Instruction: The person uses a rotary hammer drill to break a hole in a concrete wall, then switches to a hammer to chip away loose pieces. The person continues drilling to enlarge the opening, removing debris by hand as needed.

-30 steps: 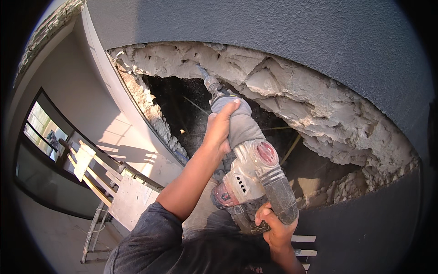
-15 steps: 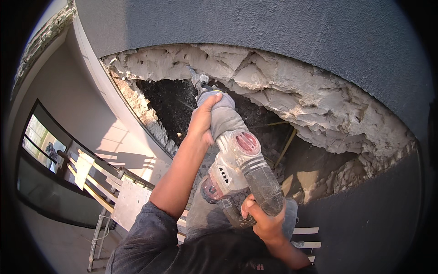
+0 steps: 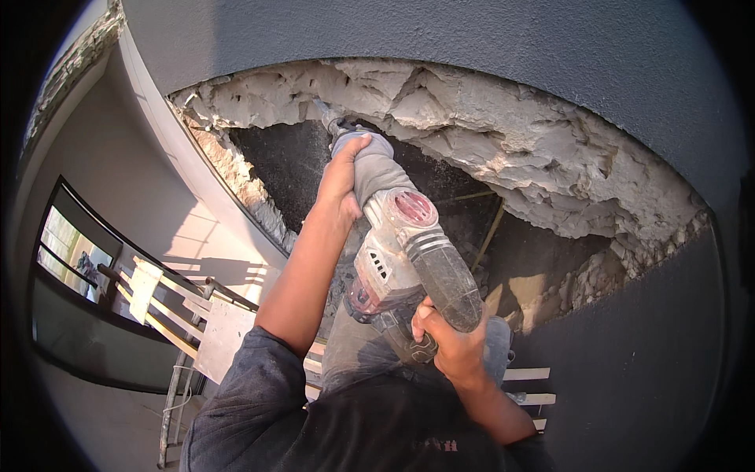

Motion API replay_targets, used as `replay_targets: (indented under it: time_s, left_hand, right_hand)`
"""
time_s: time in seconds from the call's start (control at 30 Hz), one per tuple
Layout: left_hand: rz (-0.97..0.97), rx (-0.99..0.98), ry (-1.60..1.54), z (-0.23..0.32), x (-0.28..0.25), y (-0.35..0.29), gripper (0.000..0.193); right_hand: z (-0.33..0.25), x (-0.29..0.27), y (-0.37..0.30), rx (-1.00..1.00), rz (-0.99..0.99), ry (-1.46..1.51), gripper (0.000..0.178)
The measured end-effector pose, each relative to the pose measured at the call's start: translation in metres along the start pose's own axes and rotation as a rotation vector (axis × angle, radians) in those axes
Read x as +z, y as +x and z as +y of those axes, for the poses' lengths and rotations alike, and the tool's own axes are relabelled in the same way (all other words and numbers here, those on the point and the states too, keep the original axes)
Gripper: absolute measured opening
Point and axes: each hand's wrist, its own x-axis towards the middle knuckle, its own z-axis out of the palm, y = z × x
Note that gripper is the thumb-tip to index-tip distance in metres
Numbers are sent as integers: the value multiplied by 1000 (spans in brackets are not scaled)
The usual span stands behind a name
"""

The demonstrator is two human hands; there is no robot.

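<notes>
Both my hands grip a dusty demolition hammer (image 3: 389, 256), grey and white with a red round cover and a black rear handle. My left hand (image 3: 340, 179) wraps round its grey front barrel, thumb on top. At the rear, my right hand (image 3: 454, 340) is closed round the handle. The chisel bit (image 3: 322, 110) points away from me and reaches the broken edge of the wall (image 3: 503, 149), at the upper left part of a large ragged hole. Whether the tip is inside the masonry or only touching it, I cannot tell.
Dark grey plaster (image 3: 472, 39) surrounds the hole. Dim space with a thin wooden stick (image 3: 489, 232) and rubble shows inside. To the left are a window (image 3: 75, 252), scaffold poles (image 3: 169, 409) and boards (image 3: 224, 342). Wooden slats (image 3: 528, 374) lie beside my legs.
The hammer and both my hands have shifted slightly up and left in the picture. The whole view has tilted a little; my grip is the same.
</notes>
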Motion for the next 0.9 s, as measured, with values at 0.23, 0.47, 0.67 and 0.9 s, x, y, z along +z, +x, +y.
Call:
replay_targets:
  time_s: [0.23, 0.47, 0.67, 0.9]
  left_hand:
    - [-73, 33, -15, 9, -10, -5, 38]
    - [-122, -9, -24, 17, -8, -1, 37]
    - [-65, 17, 13, 12, 0, 3, 36]
    - [-74, 20, 46, 16, 9, 5, 36]
  right_hand:
    - [26, 17, -15, -16, 84, -143, 9]
    - [48, 3, -10, 95, 103, -249, 77]
    - [10, 5, 16, 59, 25, -113, 21]
    - [18, -2, 11, 83, 41, -127, 54]
